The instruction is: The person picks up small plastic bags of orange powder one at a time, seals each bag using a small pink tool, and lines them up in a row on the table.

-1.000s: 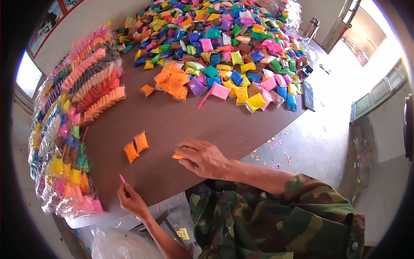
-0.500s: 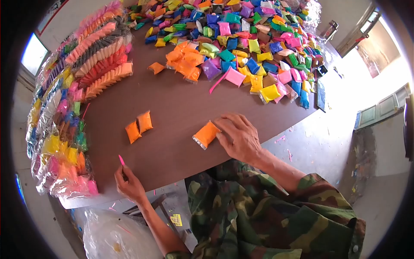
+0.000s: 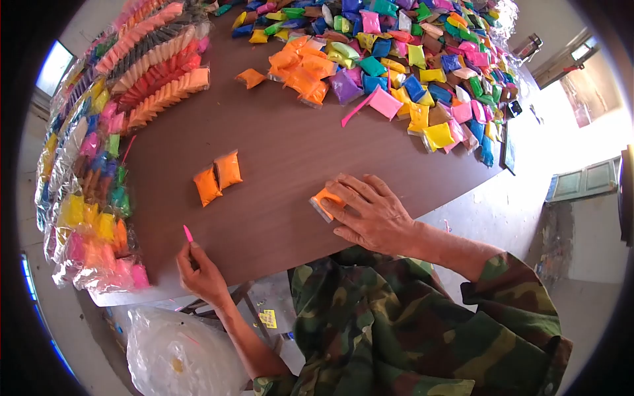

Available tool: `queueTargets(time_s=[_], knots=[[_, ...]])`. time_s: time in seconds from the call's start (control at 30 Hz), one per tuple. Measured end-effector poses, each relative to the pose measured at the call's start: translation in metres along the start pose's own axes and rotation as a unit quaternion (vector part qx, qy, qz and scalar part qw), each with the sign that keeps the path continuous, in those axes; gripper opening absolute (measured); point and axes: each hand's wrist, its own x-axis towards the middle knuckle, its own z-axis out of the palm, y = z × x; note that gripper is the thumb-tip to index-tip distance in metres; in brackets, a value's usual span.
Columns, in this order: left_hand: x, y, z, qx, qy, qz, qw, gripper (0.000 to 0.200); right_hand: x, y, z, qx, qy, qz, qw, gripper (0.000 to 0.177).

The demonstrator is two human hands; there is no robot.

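Observation:
My left hand, at the table's front left edge, is closed on a thin pink plastic stick whose tip points up. My right hand lies over an orange clay packet on the brown table. Its fingers are stretched out and apart across the top, hiding most of the packet; the left end and its clear seal show. Between the hands and further back, two more orange packets lie side by side, touching.
A heap of mixed-colour packets covers the back, with a pile of orange packets at its front. Rows of bagged packets line the left side. A clear plastic bag stands below the front left edge.
My right hand has moved from the packet's right edge to over its top, and now covers most of it. My left hand still holds the pink stick. The view has shifted slightly.

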Motion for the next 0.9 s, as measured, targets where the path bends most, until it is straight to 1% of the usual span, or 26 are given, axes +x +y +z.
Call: queueTargets(time_s=[0.07, 0.23, 0.27, 0.37, 0.47, 0.57, 0.67, 0.7, 0.77, 0.9], knots=[[0.004, 0.004, 0.000, 0.001, -0.001, 0.009, 1.000, 0.013, 0.003, -0.002, -0.006, -0.031, 0.004, -0.005, 1.000, 0.050], [0.001, -0.004, 0.004, -0.018, 0.017, 0.020, 0.999, 0.012, 0.010, -0.006, -0.002, -0.033, 0.024, -0.008, 0.999, 0.053], [0.003, -0.001, 0.000, -0.030, 0.002, 0.012, 0.999, 0.013, 0.009, -0.007, 0.000, -0.033, 0.031, -0.008, 0.999, 0.054], [0.002, 0.004, -0.007, -0.037, -0.034, 0.015, 0.999, 0.013, 0.003, -0.006, 0.016, 0.040, 0.060, 0.033, 0.997, 0.058], [-0.011, 0.031, -0.014, -0.065, -0.078, 0.011, 0.995, 0.014, -0.010, -0.012, 0.005, 0.059, 0.085, 0.052, 0.993, 0.057], [-0.032, 0.063, -0.010, -0.109, -0.138, 0.004, 0.984, 0.013, -0.021, -0.015, -0.002, 0.048, 0.051, 0.095, 0.993, 0.065], [-0.046, 0.109, -0.005, -0.155, -0.194, 0.012, 0.968, 0.013, -0.024, -0.012, -0.004, 0.060, 0.061, 0.088, 0.992, 0.065], [-0.050, 0.122, -0.001, -0.171, -0.211, 0.017, 0.962, 0.013, -0.025, -0.010, -0.001, 0.066, 0.074, 0.073, 0.992, 0.065], [-0.055, 0.138, 0.009, -0.189, -0.237, 0.035, 0.952, 0.013, -0.025, -0.004, 0.010, 0.078, 0.101, 0.043, 0.991, 0.066], [-0.056, 0.162, 0.027, -0.192, -0.279, 0.079, 0.938, 0.014, -0.023, -0.007, 0.019, 0.103, 0.108, 0.033, 0.988, 0.064]])
